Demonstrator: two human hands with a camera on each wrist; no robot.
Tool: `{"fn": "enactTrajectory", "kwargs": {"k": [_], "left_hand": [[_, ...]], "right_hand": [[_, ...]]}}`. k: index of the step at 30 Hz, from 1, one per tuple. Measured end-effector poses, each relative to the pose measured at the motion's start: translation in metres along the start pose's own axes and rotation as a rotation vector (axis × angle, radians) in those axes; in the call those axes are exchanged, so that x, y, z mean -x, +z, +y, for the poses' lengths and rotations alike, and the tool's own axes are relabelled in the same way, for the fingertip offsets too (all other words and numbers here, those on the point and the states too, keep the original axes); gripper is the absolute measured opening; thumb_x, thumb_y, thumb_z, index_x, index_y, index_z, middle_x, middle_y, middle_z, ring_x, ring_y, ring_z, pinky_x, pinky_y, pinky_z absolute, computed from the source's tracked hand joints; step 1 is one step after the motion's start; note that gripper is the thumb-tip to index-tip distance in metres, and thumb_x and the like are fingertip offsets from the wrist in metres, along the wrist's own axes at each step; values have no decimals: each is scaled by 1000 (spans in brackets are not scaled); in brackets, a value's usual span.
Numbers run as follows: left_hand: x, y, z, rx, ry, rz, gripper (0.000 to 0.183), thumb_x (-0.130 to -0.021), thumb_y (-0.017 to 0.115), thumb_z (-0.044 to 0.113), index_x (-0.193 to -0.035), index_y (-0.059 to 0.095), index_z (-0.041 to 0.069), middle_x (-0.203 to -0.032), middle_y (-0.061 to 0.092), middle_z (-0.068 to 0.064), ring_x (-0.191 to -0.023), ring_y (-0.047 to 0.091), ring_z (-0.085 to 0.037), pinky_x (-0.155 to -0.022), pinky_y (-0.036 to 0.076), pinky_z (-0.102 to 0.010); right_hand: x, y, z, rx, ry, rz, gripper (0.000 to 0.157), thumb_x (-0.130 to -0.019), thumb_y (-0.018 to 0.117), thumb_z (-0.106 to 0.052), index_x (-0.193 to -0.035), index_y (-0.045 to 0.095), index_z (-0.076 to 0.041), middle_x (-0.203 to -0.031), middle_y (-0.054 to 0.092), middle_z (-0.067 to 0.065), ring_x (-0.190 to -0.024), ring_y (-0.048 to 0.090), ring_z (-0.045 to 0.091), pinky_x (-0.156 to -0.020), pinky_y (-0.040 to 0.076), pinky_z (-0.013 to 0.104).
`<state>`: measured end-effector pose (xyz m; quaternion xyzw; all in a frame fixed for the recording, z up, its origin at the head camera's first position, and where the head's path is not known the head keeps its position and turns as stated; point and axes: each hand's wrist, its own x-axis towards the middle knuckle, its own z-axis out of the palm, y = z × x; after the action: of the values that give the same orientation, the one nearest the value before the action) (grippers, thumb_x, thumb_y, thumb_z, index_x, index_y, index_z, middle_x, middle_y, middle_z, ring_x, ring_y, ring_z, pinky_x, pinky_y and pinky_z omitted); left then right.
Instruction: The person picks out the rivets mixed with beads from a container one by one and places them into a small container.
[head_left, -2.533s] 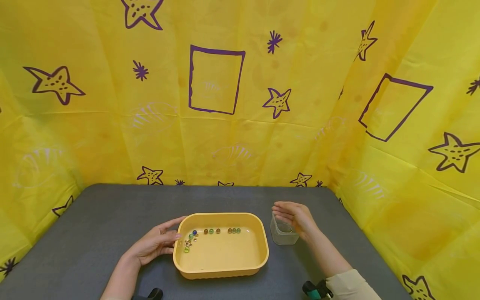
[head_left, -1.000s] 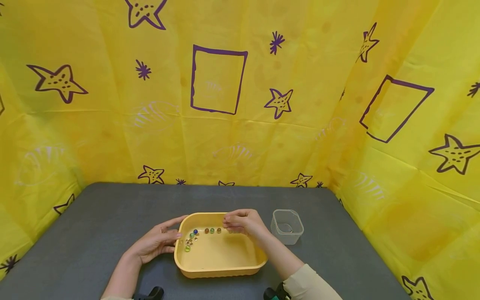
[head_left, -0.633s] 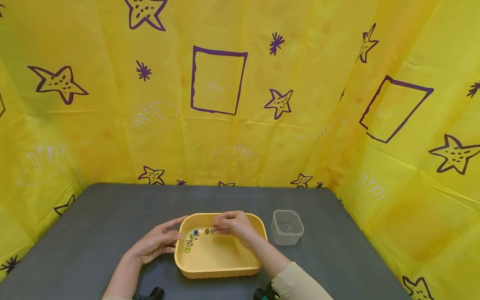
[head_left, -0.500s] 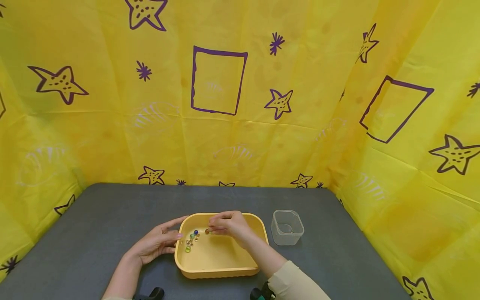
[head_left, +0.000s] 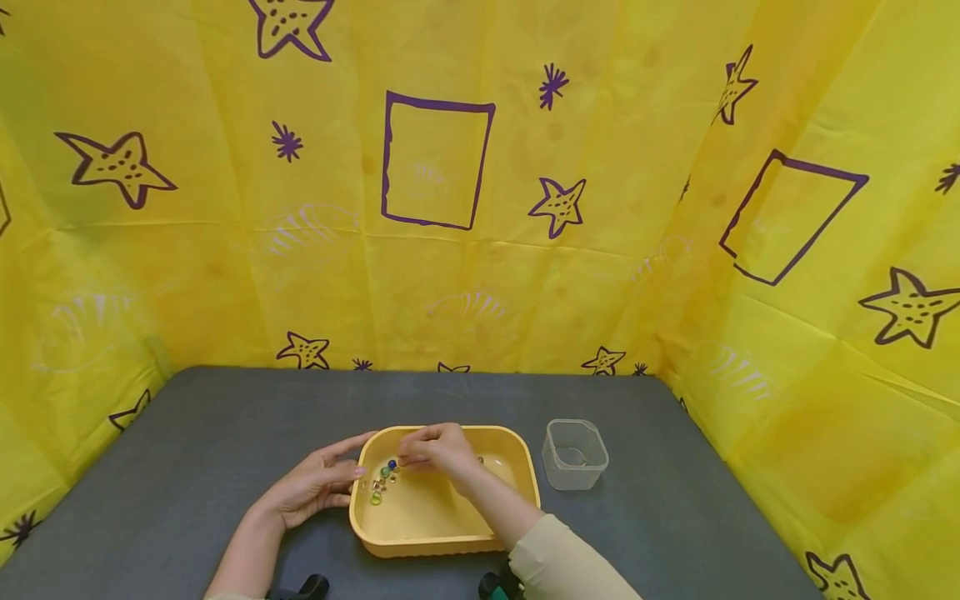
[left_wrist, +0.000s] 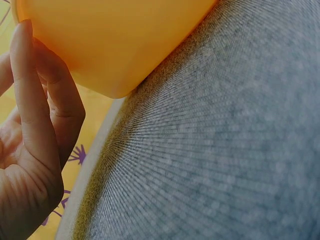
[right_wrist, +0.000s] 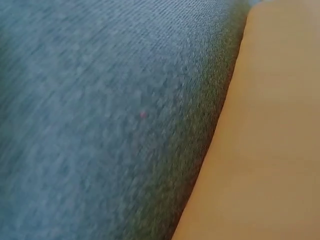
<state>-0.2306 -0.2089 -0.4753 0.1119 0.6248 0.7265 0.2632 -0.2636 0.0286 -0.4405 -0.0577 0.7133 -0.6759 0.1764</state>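
My left hand grips the left end of a yellow plastic tray, the thumb at the rim and the fingers along the outside wall. In the left wrist view a finger touches the tray's wall. My right hand reaches into the tray, fingertips bunched low by its back wall; whether they pinch a marble, I cannot tell. Just left of them lie a blue marble, a green marble, a yellow-green marble and several small clear-brown pieces. One marble shows behind the right wrist; the hand hides others.
A clear square plastic container stands right of the tray. Both are on a dark grey table, with yellow printed cloth hanging behind and at the sides. The right wrist view shows the tray's outer wall beside the table cloth.
The right hand has come from over the clear container into the tray, then slid left along the back row, covering the brown and green marbles there. The left hand has stayed on the tray.
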Motion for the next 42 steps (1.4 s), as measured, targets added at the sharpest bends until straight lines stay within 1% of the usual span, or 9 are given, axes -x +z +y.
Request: {"fn": "enactTrajectory", "kwargs": {"k": [2, 8, 14, 21, 26, 32, 36, 38, 42], "left_hand": [[0, 0, 0, 3, 1, -2, 72, -103, 52, 15, -160, 9, 8, -118, 70, -3, -99, 71, -11, -79, 62, -24], [0, 1, 0, 15, 4, -10, 71, -103, 51, 15, -160, 9, 8, -118, 70, -3, -99, 71, -11, -79, 62, -23], [1, 1, 0, 21, 10, -16, 72, -103, 51, 14, -160, 7, 7, -115, 71, -3, -97, 71, -10, -78, 61, -22], [0, 1, 0, 10, 8, -13, 72, -103, 52, 14, -160, 8, 8, -116, 70, -2, -96, 71, -9, -77, 61, -21], [0, 1, 0, 30, 20, -38, 68, -104, 49, 13, -160, 12, 11, -116, 71, -3, -97, 71, -10, -78, 61, -21], [0, 1, 0, 41, 21, -50, 71, -104, 49, 13, -160, 6, 7, -116, 71, -4, -99, 71, -12, -80, 61, -23], [1, 2, 1, 50, 25, -59, 72, -104, 48, 12, -160, 3, 5, -117, 71, -5, -101, 71, -13, -80, 62, -23], [1, 2, 1, 53, 27, -62, 72, -104, 48, 11, -160, 3, 5, -118, 71, -5, -102, 71, -13, -81, 62, -24], [0, 2, 1, 46, 16, -53, 71, -104, 48, 12, -160, 5, 7, -118, 71, -4, -101, 71, -12, -80, 62, -23]], "right_hand": [[-1, 2, 1, 7, 0, 11, 19, -87, 72, -5, -99, 75, 9, -94, 76, 22, -84, 76, 29, -80, 63, 42], [-2, 7, 9, 95, 0, 74, 16, -85, 74, -6, -95, 77, 6, -91, 76, 21, -81, 76, 27, -74, 64, 38], [-4, 9, 18, 163, -2, 99, 14, -81, 76, -1, -94, 78, 5, -88, 77, 19, -78, 76, 26, -70, 64, 35], [-5, 10, 23, 227, -3, 98, 13, -81, 77, 0, -93, 78, 3, -86, 77, 15, -74, 76, 21, -67, 64, 31], [-4, 12, 26, 286, -30, 90, 10, -80, 78, 0, -89, 79, 1, -82, 77, 12, -70, 74, 16, -63, 63, 28], [-4, 13, 25, 316, -60, 72, 8, -78, 79, 3, -85, 79, 1, -77, 77, 11, -66, 73, 15, -60, 62, 26], [-5, 14, 24, 340, -61, 61, 6, -79, 77, 3, -85, 79, 1, -74, 77, 7, -62, 71, 10, -58, 61, 23], [-5, 14, 24, 354, -63, 59, 6, -80, 77, 2, -84, 80, 0, -74, 76, 6, -61, 70, 8, -57, 61, 22], [-5, 13, 24, 367, -71, 53, 6, -78, 78, 2, -84, 80, -1, -74, 77, 7, -62, 71, 10, -57, 61, 23]]}}
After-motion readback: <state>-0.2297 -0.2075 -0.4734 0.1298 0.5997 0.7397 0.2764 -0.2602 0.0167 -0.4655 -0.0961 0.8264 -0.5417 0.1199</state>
